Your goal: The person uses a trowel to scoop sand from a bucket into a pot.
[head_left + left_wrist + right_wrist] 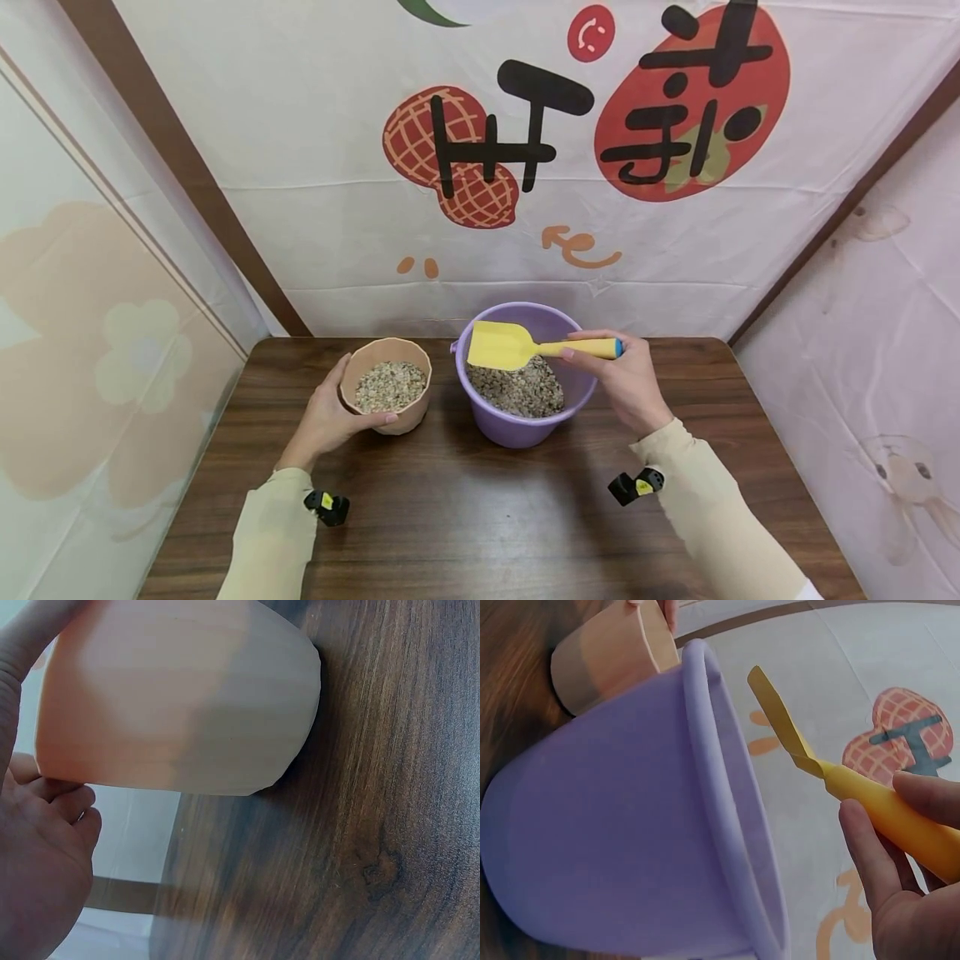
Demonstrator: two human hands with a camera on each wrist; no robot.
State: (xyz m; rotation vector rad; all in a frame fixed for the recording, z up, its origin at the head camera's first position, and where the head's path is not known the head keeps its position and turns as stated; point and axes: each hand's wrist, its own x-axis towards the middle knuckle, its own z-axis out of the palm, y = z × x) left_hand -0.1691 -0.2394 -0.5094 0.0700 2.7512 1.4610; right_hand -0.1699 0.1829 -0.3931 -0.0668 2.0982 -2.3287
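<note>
My right hand [626, 379] grips the handle of a yellow toy shovel [501, 346], its blade pointing left. In the head view the shovel overlaps the mouth of a purple bucket [513, 429]; in the right wrist view it is raised above the bucket's rim [705, 735]. No gravel shows on the blade. Gravel [525, 392] lies inside the bucket. To the left stands a peach-coloured pot [405, 421] holding paler gravel [390, 385]. My left hand [326, 421] holds this pot at its left side, thumb along the front rim and fingers [75, 802] round the far side.
Both containers stand near the back edge of a dark wooden table [465, 525]. Behind it hangs a white printed cloth [337, 225], with more cloth walls [862, 333] at the left and right. A small handle lug [453, 347] sticks out from the bucket's left rim.
</note>
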